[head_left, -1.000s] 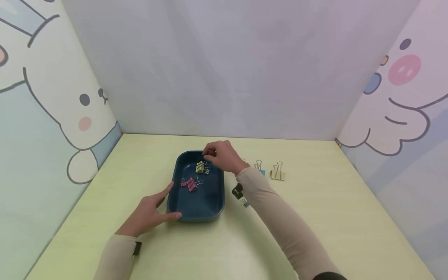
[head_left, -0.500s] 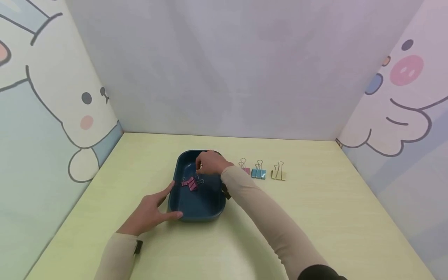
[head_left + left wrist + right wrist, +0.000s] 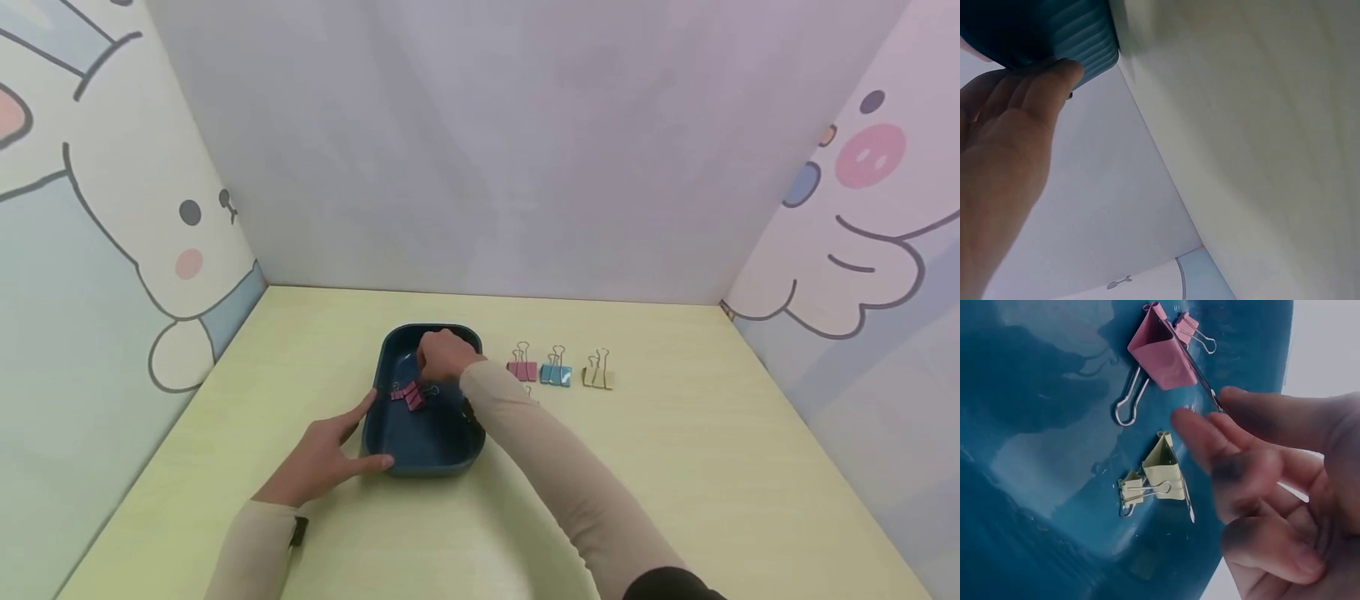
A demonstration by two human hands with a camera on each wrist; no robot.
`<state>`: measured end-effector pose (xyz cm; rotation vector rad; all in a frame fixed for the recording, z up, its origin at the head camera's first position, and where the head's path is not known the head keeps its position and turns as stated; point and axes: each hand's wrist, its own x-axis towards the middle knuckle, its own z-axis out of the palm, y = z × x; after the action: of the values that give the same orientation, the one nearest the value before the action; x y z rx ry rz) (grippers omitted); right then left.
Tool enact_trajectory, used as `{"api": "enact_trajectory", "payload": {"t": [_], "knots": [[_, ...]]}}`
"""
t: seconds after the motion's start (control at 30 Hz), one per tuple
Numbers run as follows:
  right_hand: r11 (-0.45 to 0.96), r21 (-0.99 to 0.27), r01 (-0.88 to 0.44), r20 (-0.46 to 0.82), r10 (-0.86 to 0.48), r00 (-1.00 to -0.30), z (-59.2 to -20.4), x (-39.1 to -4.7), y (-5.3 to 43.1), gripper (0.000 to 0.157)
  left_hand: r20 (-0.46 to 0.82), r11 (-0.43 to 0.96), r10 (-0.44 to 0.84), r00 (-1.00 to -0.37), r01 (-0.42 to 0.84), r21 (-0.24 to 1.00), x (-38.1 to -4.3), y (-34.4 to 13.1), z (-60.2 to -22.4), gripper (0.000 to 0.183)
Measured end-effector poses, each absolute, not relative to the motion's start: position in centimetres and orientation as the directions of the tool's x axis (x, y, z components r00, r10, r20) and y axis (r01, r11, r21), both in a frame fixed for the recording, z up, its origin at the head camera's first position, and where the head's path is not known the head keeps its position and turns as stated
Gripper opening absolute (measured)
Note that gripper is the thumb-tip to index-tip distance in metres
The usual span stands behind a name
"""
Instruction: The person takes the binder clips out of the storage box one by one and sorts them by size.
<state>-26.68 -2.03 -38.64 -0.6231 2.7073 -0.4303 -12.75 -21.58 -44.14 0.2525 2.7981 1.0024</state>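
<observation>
My left hand [image 3: 322,454] rests at the near left corner of the dark blue tray [image 3: 423,467], thumb on the front edge and straight fingers along the left side. My right hand [image 3: 444,354] is inside the tray. In the right wrist view its thumb and forefinger are apart and the other fingers loosely bent, near a large pink binder clip [image 3: 1163,359] and a small pink binder clip [image 3: 1187,328]. Below these lie a larger yellow binder clip [image 3: 1163,469] and a small yellow binder clip [image 3: 1132,489], which the right hand hides in the head view.
On the table right of the tray stand a pink binder clip [image 3: 522,371], a blue binder clip [image 3: 556,375] and a pale yellow binder clip [image 3: 597,378]. The right forearm [image 3: 555,467] covers the table beside the tray. Printed walls enclose the table [image 3: 720,450].
My right hand has moved from the tray's far right edge down and left into it, covering the yellow clips. The pink and blue clips on the table have come into view. My left hand stays put.
</observation>
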Motion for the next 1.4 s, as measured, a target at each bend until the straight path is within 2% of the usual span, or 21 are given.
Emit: {"api": "enact_trajectory", "payload": {"t": [0.07, 0.33, 0.47, 0.6, 0.83, 1.17, 1.4], "knots": [[0.851, -0.379, -0.364, -0.235, -0.469, -0.851, -38.8, -26.8, -2.0, 0.006, -0.089, 0.763, 0.211, -0.973, 0.107, 0.637, -12.8, -21.5, -44.1, 0.106], [0.838, -0.423, -0.346, -0.252, -0.475, -0.843, -38.8, -26.9, -2.1, 0.021, -0.085, 0.768, 0.211, -0.974, 0.112, 0.63, -12.7, -21.5, -44.1, 0.106], [0.83, -0.428, -0.358, -0.236, -0.485, -0.842, -38.9, -26.8, -2.2, 0.039, -0.082, 0.77, 0.216, -0.973, 0.119, 0.627, -12.6, -21.4, -44.0, 0.106], [0.824, -0.422, -0.379, -0.217, -0.497, -0.84, -38.9, -26.7, -2.2, 0.047, -0.064, 0.765, 0.228, -0.972, 0.138, 0.629, -12.6, -21.5, -44.0, 0.105], [0.813, -0.405, -0.418, -0.165, -0.515, -0.841, -38.4, -26.6, -1.7, 0.033, -0.037, 0.758, 0.238, -0.971, 0.162, 0.632, -12.7, -21.7, -44.3, 0.106], [0.79, -0.372, -0.487, -0.121, -0.562, -0.819, -36.5, -27.1, -0.6, 0.017, -0.064, 0.765, 0.232, -0.97, 0.142, 0.629, -12.7, -21.5, -43.8, 0.106], [0.769, -0.362, -0.528, -0.11, -0.597, -0.795, -34.8, -27.3, 1.0, 0.017, -0.077, 0.775, 0.222, -0.972, 0.128, 0.619, -12.6, -21.4, -43.7, 0.108]]}}
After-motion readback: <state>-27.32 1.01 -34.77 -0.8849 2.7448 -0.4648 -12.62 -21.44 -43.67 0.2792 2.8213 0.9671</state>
